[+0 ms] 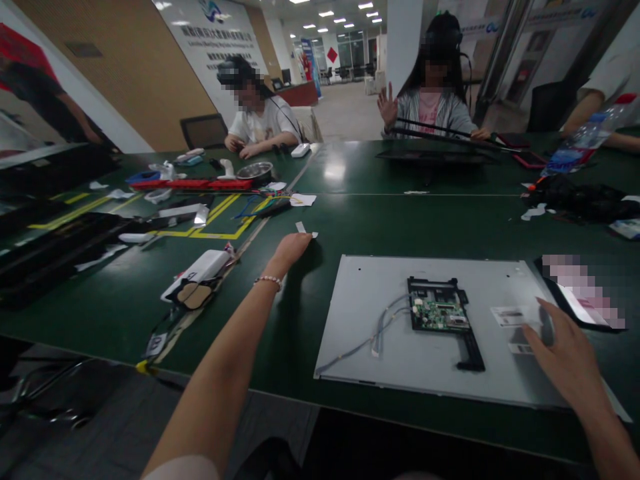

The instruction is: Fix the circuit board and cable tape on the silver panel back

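Observation:
My left hand [294, 249], wearing a beaded bracelet, reaches out over the green table with its fingers closed around a small white strip [301, 227]. Most of those fingertips are hidden behind the hand. In front of me lies a flat pale-grey metal panel [370, 287], like the back of a screen. A black plastic bracket [470, 343] and a green circuit board [443, 313] sit on it, with grey cables [381, 327] running to its lower left corner. My right hand [567, 350] is at the panel's right side, thumb and fingers apart, beside white labels [509, 316].
A phone [583, 290] lies right of the panel. Left are a white battery-like pack [197, 277] with wires, black housings [60, 250] and a metal bowl [255, 171]. Two people sit opposite; one holds a dark panel [435, 155]. Bottles [575, 143] stand far right.

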Motion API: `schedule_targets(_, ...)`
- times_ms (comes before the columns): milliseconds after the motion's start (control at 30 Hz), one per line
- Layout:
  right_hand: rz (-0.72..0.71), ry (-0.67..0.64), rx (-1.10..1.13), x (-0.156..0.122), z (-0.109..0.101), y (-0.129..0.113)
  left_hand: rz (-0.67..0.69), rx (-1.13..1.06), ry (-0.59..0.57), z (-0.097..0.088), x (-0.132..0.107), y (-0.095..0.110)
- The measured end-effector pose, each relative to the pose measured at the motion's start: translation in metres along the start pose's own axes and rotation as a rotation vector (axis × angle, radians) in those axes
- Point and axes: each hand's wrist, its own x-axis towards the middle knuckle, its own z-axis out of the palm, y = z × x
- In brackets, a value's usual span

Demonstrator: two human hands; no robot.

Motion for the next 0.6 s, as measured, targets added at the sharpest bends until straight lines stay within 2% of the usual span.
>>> schedule_targets(200, 0.008, -0.016, -0.027, 0.001, 0.0, 0.001, -0.058, 0.008, 0.043, 0.005, 0.002, 0.006)
schedule_targets(367, -0.034, 0.019, -0.014, -0.001, 0.0, -0.001, -0.108, -0.005, 0.079, -0.001, -0.005, 0.015)
schedule_targets(500, -0.022, 0.012, -0.018, -0.002, -0.002, -0.005, -0.109, -0.034, 0.102, -0.009, -0.016, 0.034)
schedule_targets(600, -0.024, 0.011, -0.023, -0.001, -0.002, -0.005, -0.082, -0.077, 0.107, -0.011, -0.033, 0.06)
